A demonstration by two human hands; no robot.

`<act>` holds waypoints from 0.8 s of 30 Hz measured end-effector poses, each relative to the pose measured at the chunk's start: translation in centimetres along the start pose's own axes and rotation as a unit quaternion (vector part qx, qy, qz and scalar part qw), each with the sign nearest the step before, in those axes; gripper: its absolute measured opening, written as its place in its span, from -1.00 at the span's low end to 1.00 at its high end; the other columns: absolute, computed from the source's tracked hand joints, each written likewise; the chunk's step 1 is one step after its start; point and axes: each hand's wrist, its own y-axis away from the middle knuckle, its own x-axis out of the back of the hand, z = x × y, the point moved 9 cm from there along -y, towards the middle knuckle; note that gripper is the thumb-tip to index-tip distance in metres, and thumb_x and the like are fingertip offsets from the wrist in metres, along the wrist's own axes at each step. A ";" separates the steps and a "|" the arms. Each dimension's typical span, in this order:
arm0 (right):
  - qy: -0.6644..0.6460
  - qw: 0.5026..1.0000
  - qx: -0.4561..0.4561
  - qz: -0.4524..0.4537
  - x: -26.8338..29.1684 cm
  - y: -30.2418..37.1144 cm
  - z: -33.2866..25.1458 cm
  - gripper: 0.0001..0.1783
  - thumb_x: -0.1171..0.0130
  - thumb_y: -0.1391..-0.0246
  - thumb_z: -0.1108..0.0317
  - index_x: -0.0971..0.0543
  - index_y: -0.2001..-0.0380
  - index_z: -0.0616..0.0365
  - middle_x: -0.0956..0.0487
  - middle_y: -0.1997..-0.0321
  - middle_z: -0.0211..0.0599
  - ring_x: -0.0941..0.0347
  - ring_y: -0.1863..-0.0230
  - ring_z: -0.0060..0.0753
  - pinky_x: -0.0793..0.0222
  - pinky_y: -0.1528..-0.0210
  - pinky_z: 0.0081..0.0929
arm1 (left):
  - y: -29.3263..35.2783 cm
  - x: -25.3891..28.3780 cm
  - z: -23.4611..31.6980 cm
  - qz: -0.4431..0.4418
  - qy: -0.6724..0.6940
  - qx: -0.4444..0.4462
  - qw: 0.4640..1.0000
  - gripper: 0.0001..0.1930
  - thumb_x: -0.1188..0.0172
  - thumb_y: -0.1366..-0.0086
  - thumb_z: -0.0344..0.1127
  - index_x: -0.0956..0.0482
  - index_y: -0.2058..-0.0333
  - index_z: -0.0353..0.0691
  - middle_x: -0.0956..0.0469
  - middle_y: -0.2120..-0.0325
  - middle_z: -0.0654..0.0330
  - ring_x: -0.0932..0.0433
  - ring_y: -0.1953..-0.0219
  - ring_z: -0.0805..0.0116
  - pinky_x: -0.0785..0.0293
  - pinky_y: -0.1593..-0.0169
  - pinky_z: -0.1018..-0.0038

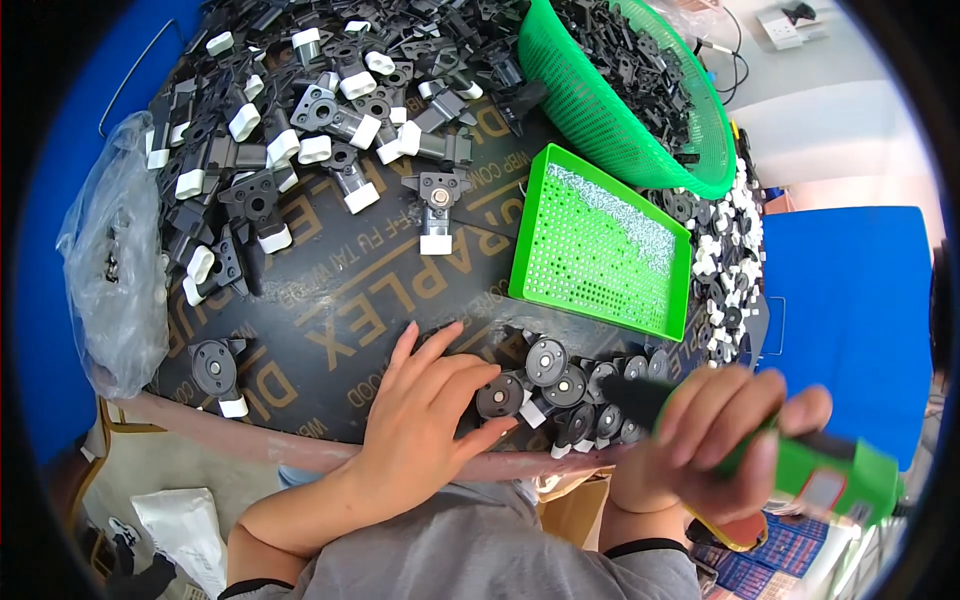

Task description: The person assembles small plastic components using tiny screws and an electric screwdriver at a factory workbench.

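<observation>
My left hand point(425, 408) rests over the table's near edge, thumb and forefinger closed on the rim of a black round plastic part point(499, 398); its other fingers stretch forward. In my right hand point(722, 432) is a green and black cordless screwdriver point(845, 476), slightly blurred, its dark nose pointing left toward a cluster of similar parts. In that cluster, round black discs point(547, 362) with metal centres face up, some with white end pieces. Another such part point(214, 370) lies alone at the left. A black bracket with a white end point(437, 205) lies beyond my hands.
A green perforated tray point(530, 262) holds many small silvery screws. Behind it, a big green basket point(590, 110) is full of black parts. Black brackets with white ends point(345, 175) pile up at the far left, beside a clear plastic bag point(115, 260). Small black and white pieces point(735, 250) heap at right.
</observation>
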 end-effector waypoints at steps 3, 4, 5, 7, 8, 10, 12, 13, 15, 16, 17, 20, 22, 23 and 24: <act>0.056 0.985 0.003 -0.162 -4.2 1.2 1.1 -0.68 -0.13 -0.17 0.49 -0.22 0.13 0.13 -0.46 0.62 -0.30 -0.42 0.71 -0.38 -0.48 0.66 -0.39 | 0.1 0.1 -0.4 0.010 -0.001 0.005 1.000 -0.52 -0.45 -0.08 -0.16 -0.56 0.06 -0.23 -0.56 0.12 0.15 -0.39 -0.20 -0.06 -0.09 -0.34 -0.14; 0.055 0.985 0.001 -0.163 -4.3 1.3 1.3 -0.68 -0.13 -0.17 0.49 -0.22 0.13 0.13 -0.46 0.62 -0.30 -0.42 0.71 -0.38 -0.48 0.66 -0.39 | 0.0 0.1 -0.4 0.010 0.000 0.004 1.000 -0.53 -0.44 -0.08 -0.16 -0.56 0.06 -0.22 -0.56 0.12 0.15 -0.39 -0.20 -0.05 -0.09 -0.34 -0.13; 0.057 0.980 -0.005 -0.189 -4.7 1.6 1.6 -0.67 -0.14 -0.17 0.48 -0.21 0.13 0.14 -0.47 0.61 -0.29 -0.43 0.70 -0.38 -0.48 0.65 -0.39 | 0.0 0.1 -0.3 0.010 0.000 0.002 1.000 -0.53 -0.44 -0.08 -0.16 -0.56 0.07 -0.22 -0.56 0.13 0.16 -0.39 -0.20 -0.03 -0.09 -0.34 -0.12; 0.051 0.974 -0.012 -0.218 -5.2 1.9 2.0 -0.65 -0.17 -0.16 0.47 -0.21 0.13 0.15 -0.47 0.61 -0.29 -0.43 0.70 -0.38 -0.49 0.64 -0.38 | -0.1 0.1 -0.3 0.004 0.002 0.006 1.000 -0.54 -0.44 -0.08 -0.16 -0.57 0.07 -0.21 -0.56 0.13 0.16 -0.39 -0.20 -0.02 -0.09 -0.35 -0.12; 0.049 0.974 -0.013 -0.220 -5.2 2.0 2.3 -0.65 -0.17 -0.16 0.47 -0.21 0.13 0.15 -0.47 0.61 -0.29 -0.43 0.70 -0.38 -0.49 0.64 -0.38 | -0.1 0.0 -0.3 -0.003 0.004 0.007 1.000 -0.54 -0.44 -0.08 -0.17 -0.57 0.07 -0.21 -0.56 0.14 0.17 -0.39 -0.21 -0.01 -0.09 -0.35 -0.12; 0.057 0.975 -0.004 -0.216 -5.1 2.1 2.6 -0.66 -0.18 -0.15 0.48 -0.22 0.14 0.17 -0.48 0.61 -0.25 -0.43 0.71 -0.38 -0.49 0.64 -0.37 | -0.1 0.1 -0.3 -0.003 0.000 0.008 1.000 -0.54 -0.44 -0.08 -0.17 -0.57 0.07 -0.21 -0.56 0.14 0.17 -0.39 -0.21 0.00 -0.09 -0.35 -0.11; 0.043 0.969 -0.012 -0.245 -5.6 1.7 3.0 -0.67 -0.18 -0.13 0.50 -0.24 0.16 0.18 -0.49 0.60 -0.24 -0.42 0.71 -0.37 -0.48 0.64 -0.37 | -0.1 0.1 -0.4 -0.005 -0.001 0.008 1.000 -0.54 -0.43 -0.08 -0.18 -0.57 0.07 -0.21 -0.56 0.14 0.18 -0.39 -0.22 0.00 -0.09 -0.35 -0.11; 0.029 0.961 -0.019 -0.273 -6.1 1.6 3.3 -0.68 -0.18 -0.12 0.51 -0.25 0.17 0.20 -0.49 0.60 -0.23 -0.42 0.72 -0.37 -0.48 0.64 -0.37 | -0.1 0.1 -0.3 -0.007 -0.004 0.008 1.000 -0.54 -0.43 -0.08 -0.18 -0.57 0.07 -0.21 -0.56 0.14 0.18 -0.39 -0.22 0.01 -0.09 -0.35 -0.11; -0.010 0.955 -0.020 -0.295 -6.2 1.5 3.7 -0.69 -0.17 -0.10 0.53 -0.26 0.19 0.20 -0.49 0.60 -0.22 -0.41 0.71 -0.36 -0.48 0.65 -0.37 | 0.0 0.1 -0.3 -0.010 -0.006 0.009 1.000 -0.54 -0.43 -0.08 -0.18 -0.56 0.07 -0.21 -0.56 0.15 0.18 -0.39 -0.22 0.01 -0.09 -0.35 -0.12; -0.048 0.947 -0.018 -0.317 -6.5 1.7 3.6 -0.70 -0.17 -0.09 0.54 -0.27 0.20 0.21 -0.49 0.60 -0.22 -0.41 0.71 -0.35 -0.47 0.65 -0.37 | -0.1 0.1 -0.2 -0.011 -0.007 0.007 1.000 -0.54 -0.43 -0.07 -0.18 -0.56 0.07 -0.21 -0.56 0.15 0.18 -0.39 -0.21 0.01 -0.09 -0.35 -0.12; -0.047 0.947 -0.018 -0.317 -6.5 1.8 3.6 -0.70 -0.17 -0.09 0.54 -0.27 0.20 0.21 -0.49 0.60 -0.22 -0.41 0.71 -0.35 -0.47 0.65 -0.37 | -0.1 0.1 -0.2 -0.011 -0.008 0.005 1.000 -0.54 -0.44 -0.07 -0.18 -0.56 0.07 -0.21 -0.56 0.15 0.17 -0.40 -0.21 0.01 -0.09 -0.35 -0.12; -0.016 0.961 -0.027 -0.275 -6.3 2.0 3.7 -0.69 -0.17 -0.07 0.56 -0.27 0.19 0.22 -0.48 0.61 -0.24 -0.40 0.72 -0.37 -0.47 0.66 -0.38 | -0.2 0.0 -0.2 -0.008 -0.013 0.003 1.000 -0.54 -0.44 -0.06 -0.17 -0.56 0.08 -0.20 -0.56 0.16 0.16 -0.40 -0.21 0.01 -0.10 -0.35 -0.12; 0.040 0.973 -0.021 -0.227 -5.6 2.0 3.8 -0.70 -0.17 -0.08 0.54 -0.28 0.19 0.20 -0.47 0.61 -0.27 -0.39 0.72 -0.39 -0.45 0.67 -0.39 | 0.0 -0.2 -0.3 -0.012 -0.015 0.003 1.000 -0.53 -0.44 -0.06 -0.15 -0.56 0.09 -0.22 -0.55 0.16 0.16 -0.40 -0.20 0.01 -0.10 -0.35 -0.12; 0.039 0.973 -0.019 -0.227 -5.4 2.0 3.8 -0.70 -0.17 -0.08 0.54 -0.28 0.19 0.20 -0.47 0.61 -0.27 -0.39 0.72 -0.39 -0.45 0.67 -0.39 | 0.1 -0.3 -0.5 -0.016 -0.018 0.005 1.000 -0.53 -0.44 -0.06 -0.14 -0.56 0.10 -0.23 -0.55 0.17 0.15 -0.41 -0.20 0.01 -0.10 -0.34 -0.13; 0.007 0.981 -0.013 -0.192 -4.5 1.6 3.4 -0.71 -0.15 -0.10 0.53 -0.29 0.17 0.18 -0.46 0.61 -0.29 -0.39 0.72 -0.40 -0.44 0.68 -0.41 | 0.1 -0.2 -0.6 -0.015 -0.019 0.005 1.000 -0.53 -0.44 -0.06 -0.14 -0.56 0.10 -0.23 -0.55 0.17 0.15 -0.41 -0.20 0.01 -0.10 -0.34 -0.13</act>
